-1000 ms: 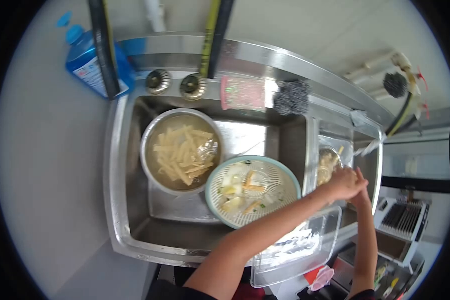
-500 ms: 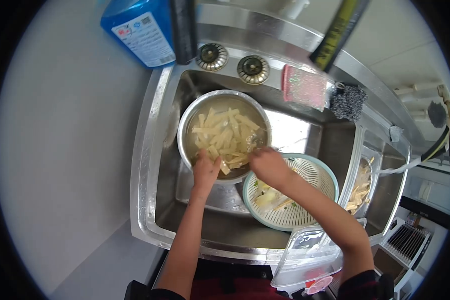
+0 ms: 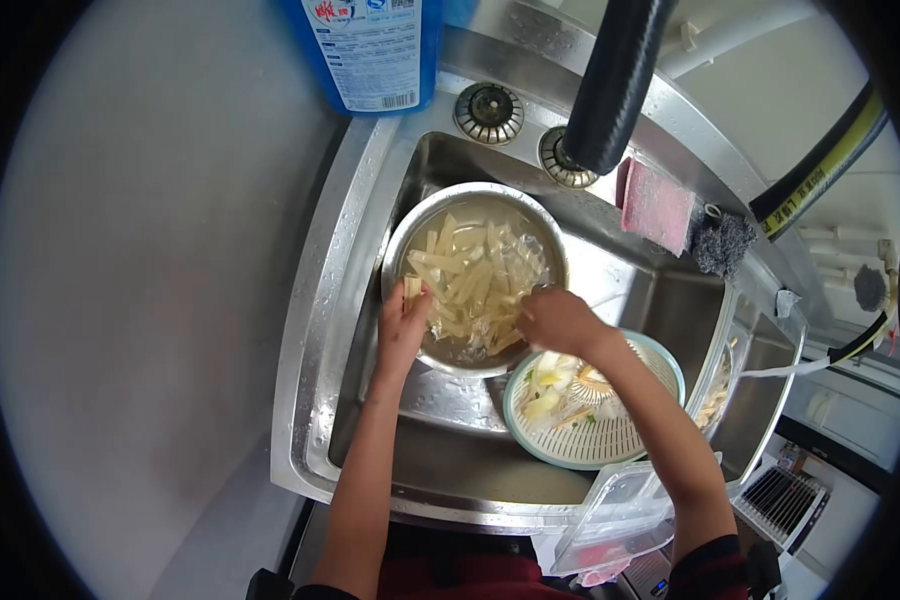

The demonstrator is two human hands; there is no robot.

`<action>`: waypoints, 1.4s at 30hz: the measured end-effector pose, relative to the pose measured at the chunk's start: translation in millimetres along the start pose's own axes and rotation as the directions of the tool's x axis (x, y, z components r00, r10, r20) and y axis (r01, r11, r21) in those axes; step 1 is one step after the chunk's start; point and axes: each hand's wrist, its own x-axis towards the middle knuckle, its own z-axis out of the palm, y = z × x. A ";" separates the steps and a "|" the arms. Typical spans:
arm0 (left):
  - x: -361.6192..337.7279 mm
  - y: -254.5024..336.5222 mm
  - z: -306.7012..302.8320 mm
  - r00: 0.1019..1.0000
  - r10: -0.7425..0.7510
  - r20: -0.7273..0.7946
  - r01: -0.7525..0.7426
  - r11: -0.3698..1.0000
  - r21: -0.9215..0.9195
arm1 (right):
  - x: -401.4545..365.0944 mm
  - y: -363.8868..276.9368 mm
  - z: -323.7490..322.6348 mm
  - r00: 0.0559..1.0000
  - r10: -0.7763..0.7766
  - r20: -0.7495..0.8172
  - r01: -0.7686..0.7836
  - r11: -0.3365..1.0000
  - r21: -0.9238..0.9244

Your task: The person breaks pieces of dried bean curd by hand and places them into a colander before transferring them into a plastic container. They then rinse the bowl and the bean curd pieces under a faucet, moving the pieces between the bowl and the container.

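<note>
A round steel bowl (image 3: 395, 240) stands in the sink, filled with water and many pale yellow cut strips (image 3: 455, 265). At its left edge my left hand (image 3: 400, 335) is closed, with a pale strip (image 3: 413, 291) standing up between thumb and fingers. My right hand (image 3: 562, 320) is curled at the bowl's lower right rim, its fingertips over the water; what it holds, if anything, is hidden. Under my right forearm sits a pale green-rimmed colander (image 3: 620, 440) with yellowish and white vegetable scraps (image 3: 548, 390).
Two sink strainers (image 3: 489, 113), a pink sponge (image 3: 658, 205) and a dark scourer (image 3: 722, 243) lie along the back ledge. A black hose (image 3: 620, 90) hangs over it. A blue bottle (image 3: 380, 60) stands back left; a clear plastic container (image 3: 610, 520) is at the front edge.
The camera view has shifted. My left hand has come up at the bowl's left edge with a strip in it. The water over the strips looks more stirred.
</note>
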 end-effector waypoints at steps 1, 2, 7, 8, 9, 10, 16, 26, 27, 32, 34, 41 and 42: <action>1.7 1.6 1.2 0.998 0.041 -0.051 -0.036 0.996 0.086 | 0.9 11.1 -6.7 0.995 -0.046 -0.085 0.061 0.982 0.180; 3.9 3.5 3.0 0.991 0.088 -0.097 -0.070 0.983 0.172 | 4.8 18.7 -13.8 0.981 -0.076 -0.179 0.135 0.928 0.347; 16.0 -0.4 11.2 0.945 0.311 0.105 -0.304 0.708 0.637 | 55.7 31.6 3.1 0.873 0.390 -0.294 -0.225 0.855 0.468; 16.9 1.4 10.6 0.935 0.301 0.186 -0.336 0.585 0.739 | 67.1 30.5 15.3 0.834 0.434 -0.340 -0.317 0.882 0.348; 18.6 1.5 10.7 0.923 0.278 0.266 -0.369 0.447 0.815 | 77.1 30.9 28.5 0.834 0.439 -0.335 -0.322 0.879 0.352; 21.9 1.3 10.8 0.937 0.220 0.273 -0.343 0.424 0.838 | 85.7 29.7 38.5 0.812 0.427 -0.398 -0.322 0.896 0.306; 35.4 12.7 22.8 0.920 0.321 0.225 -0.335 0.347 0.876 | 78.3 21.5 29.3 0.797 0.576 -0.183 -0.431 0.753 0.497; 76.7 5.9 45.7 0.908 0.284 0.308 -0.346 0.095 0.934 | 89.6 7.9 55.2 0.813 0.560 -0.157 -0.355 0.692 0.629; 79.0 4.5 46.3 0.915 0.265 0.303 -0.328 0.057 0.943 | 91.9 7.9 54.6 0.815 0.557 -0.157 -0.351 0.690 0.633; 81.8 6.5 36.1 0.946 0.178 0.270 -0.282 0.043 0.958 | 82.3 13.4 33.5 0.779 0.600 -0.182 -0.253 0.566 0.784; 70.1 12.3 34.8 0.958 0.120 0.262 -0.278 0.147 0.949 | 83.0 31.7 38.4 0.794 0.593 -0.134 -0.153 0.409 0.900; 43.7 13.5 27.4 0.947 0.279 0.157 -0.234 0.270 0.934 | 65.8 48.6 34.8 0.892 0.441 -0.100 -0.046 0.307 0.951; 39.7 11.3 24.1 0.922 0.364 0.134 -0.256 0.313 0.914 | 68.8 40.6 44.5 0.896 0.430 -0.114 -0.161 0.552 0.818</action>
